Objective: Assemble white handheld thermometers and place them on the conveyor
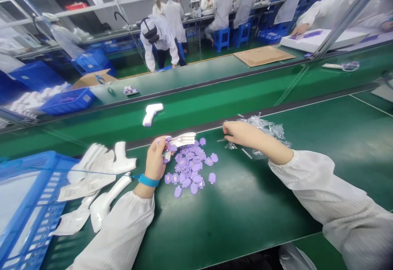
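Observation:
My left hand (156, 159), with a blue wrist strap (148, 180), grips a white plastic housing half (183, 139) with purple parts; its ribbed end points right. Just beside it, a heap of small purple plastic pieces (190, 165) is spread over the green table. My right hand (238, 132) is at the near-left side of a pile of clear, shiny pieces (270, 130), fingers curled together and turned down. Whatever sits in those fingers is too small to make out. Left of my left arm lie several white gun-shaped shells (104, 204), some overlapping.
A blue plastic basket (50, 180) stands at the left edge. On the green conveyor belt beyond the table rests a white gun-shaped unit (152, 114). Across the belt are a cardboard sheet (264, 55), a blue bin (69, 100) and co-workers in white. A metal post (346, 16) slants at upper right.

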### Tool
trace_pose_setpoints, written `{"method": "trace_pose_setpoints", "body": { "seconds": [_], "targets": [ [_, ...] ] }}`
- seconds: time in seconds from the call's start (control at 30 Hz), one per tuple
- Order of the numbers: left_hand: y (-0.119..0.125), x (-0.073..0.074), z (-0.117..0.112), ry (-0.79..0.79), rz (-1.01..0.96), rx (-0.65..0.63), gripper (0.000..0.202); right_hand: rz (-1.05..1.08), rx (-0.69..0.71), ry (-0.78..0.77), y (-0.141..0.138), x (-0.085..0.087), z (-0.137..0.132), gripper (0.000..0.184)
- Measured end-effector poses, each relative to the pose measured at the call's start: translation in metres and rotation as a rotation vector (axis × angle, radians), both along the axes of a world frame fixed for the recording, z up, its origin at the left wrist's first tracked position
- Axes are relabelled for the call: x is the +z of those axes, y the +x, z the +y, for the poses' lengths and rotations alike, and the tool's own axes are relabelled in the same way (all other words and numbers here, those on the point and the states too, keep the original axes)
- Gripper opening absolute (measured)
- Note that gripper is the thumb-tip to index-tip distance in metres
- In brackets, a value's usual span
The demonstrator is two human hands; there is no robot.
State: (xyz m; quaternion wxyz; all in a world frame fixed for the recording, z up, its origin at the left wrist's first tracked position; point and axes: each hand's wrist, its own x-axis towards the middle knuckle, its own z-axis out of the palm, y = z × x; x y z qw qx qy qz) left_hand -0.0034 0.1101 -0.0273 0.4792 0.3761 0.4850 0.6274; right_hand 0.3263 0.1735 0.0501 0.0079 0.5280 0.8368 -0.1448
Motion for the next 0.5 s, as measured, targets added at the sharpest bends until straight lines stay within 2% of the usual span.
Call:
{"method": "trace_pose_setpoints", "body": {
  "seconds": [0.13,0.23,0.4,0.5],
  "targets": [
    [-0.001,-0.001,0.001,-0.009,-0.016,0.003,0.048,0.059,0.004,0.033,0.006,0.014,-0.002,0.015],
    [0.0,-0.001,0.002,-0.012,-0.033,0.015,0.05,0.125,0.041,0.051,-0.002,0.017,-0.009,0.02],
    [0.005,-0.001,0.007,-0.009,-0.059,0.021,0.05,0.27,0.284,-0.084,-0.026,0.004,-0.037,0.02],
    [0.009,-0.005,0.014,-0.009,-0.093,0.038,0.045,0.382,0.416,-0.143,-0.046,0.007,-0.057,0.024]
  ]
}}
